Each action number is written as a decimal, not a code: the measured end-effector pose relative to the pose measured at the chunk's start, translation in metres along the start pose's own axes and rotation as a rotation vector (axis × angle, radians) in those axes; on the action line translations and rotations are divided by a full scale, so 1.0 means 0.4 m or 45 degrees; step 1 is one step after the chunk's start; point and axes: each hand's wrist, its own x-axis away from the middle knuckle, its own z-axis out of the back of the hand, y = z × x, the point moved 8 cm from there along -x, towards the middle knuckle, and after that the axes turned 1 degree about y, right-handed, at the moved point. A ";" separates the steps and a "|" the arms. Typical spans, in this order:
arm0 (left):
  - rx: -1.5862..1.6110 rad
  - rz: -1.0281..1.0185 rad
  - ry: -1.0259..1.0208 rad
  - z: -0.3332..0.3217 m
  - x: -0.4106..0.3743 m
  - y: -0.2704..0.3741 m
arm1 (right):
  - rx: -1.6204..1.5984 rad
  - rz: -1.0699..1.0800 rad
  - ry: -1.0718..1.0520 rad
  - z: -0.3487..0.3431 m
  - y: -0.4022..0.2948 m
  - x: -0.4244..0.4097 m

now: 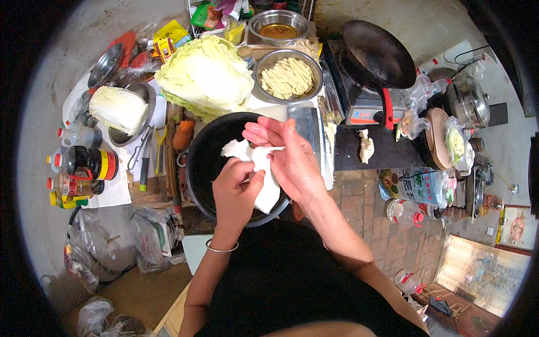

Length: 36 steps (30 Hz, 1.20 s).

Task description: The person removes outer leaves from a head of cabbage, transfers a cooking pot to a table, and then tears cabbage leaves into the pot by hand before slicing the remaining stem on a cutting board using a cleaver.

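Note:
My left hand (pixel 238 185) pinches a crumpled white paper tissue (pixel 266 196) between thumb and fingers; a silvery bangle circles that wrist. Beside it, my right hand (pixel 297 158) is cupped with the palm partly showing and the thumb raised. One edge of the tissue touches its palm. Both hands are over a large dark pot (pixel 202 168), whose inside is largely hidden by hands and tissue. Right of the pot, a broad cleaver blade (pixel 305 122) lies on a pale board (pixel 329 179), partly covered by my right hand.
Behind the pot sit a large Chinese cabbage (pixel 206 76), a metal bowl of pale strips (pixel 288 78) and a bowl of brownish liquid (pixel 278 31). A frying pan (pixel 379 54) rests on a cooker (pixel 366 107) at right. Several bottles (pixel 90 163) and another cabbage (pixel 118 109) stand left.

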 end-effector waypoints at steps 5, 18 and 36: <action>0.206 0.163 -0.006 0.019 -0.016 -0.028 | 0.436 0.192 -0.070 0.027 -0.064 0.019; 0.329 0.451 -0.222 -0.009 -0.028 -0.070 | 1.069 0.261 -0.016 0.023 -0.048 0.006; 0.380 0.394 0.254 0.051 -0.037 -0.078 | 0.663 -0.279 0.015 0.082 0.064 0.110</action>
